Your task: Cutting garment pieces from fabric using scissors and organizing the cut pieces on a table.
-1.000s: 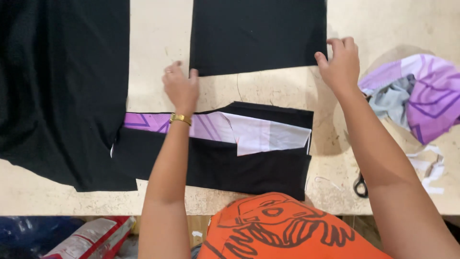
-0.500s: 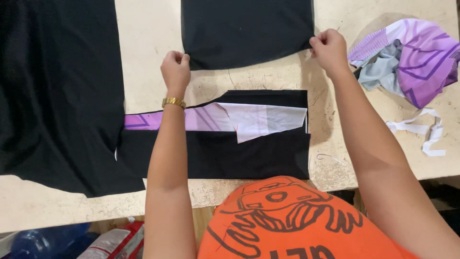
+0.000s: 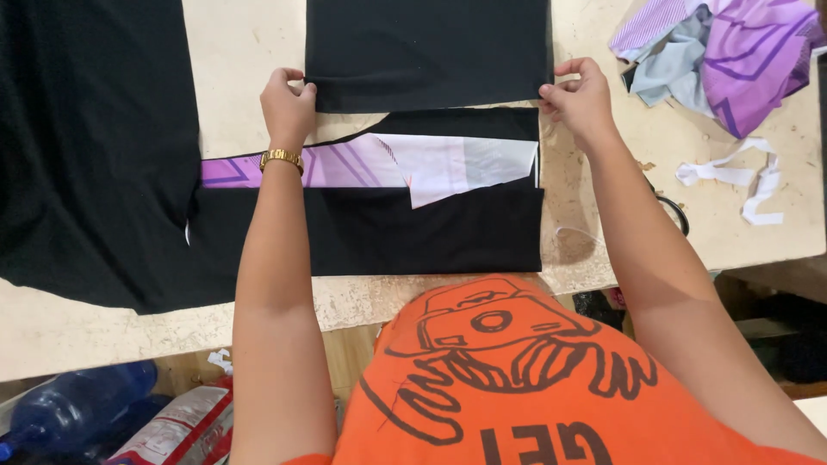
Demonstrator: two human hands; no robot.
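Head view, looking down on a pale, worn worktable (image 3: 250, 86). The left hand (image 3: 288, 105) has its fingers curled closed, pinching the lower left corner of a flat rectangular piece of black fabric (image 3: 428, 52); a gold-coloured bracelet (image 3: 282, 158) sits on that wrist. The right hand (image 3: 580, 96) has its fingers bent and closed on the lower right corner of the same black piece. The piece lies flat at the far middle of the table, its lower edge stretched straight between the two hands and lying over the upper edge of a second stack nearer the person. That stack is a folded black fabric panel (image 3: 388, 232) with a strip of purple and white printed fabric (image 3: 379, 162) lying across its upper part; the strip runs left under the left forearm. A large sheet of black cloth (image 3: 86, 146) covers the left side of the table and hangs slightly over the near edge. At the far right corner lies a crumpled heap of purple and grey printed fabric (image 3: 724, 56); near it, a loose white fabric offcut strip (image 3: 741, 176). Dark scissor handles (image 3: 676, 211) show just beside the right forearm, partly hidden. The person wears an orange printed shirt (image 3: 517, 379). Below the table edge at lower left, a blue plastic bottle (image 3: 77, 405)
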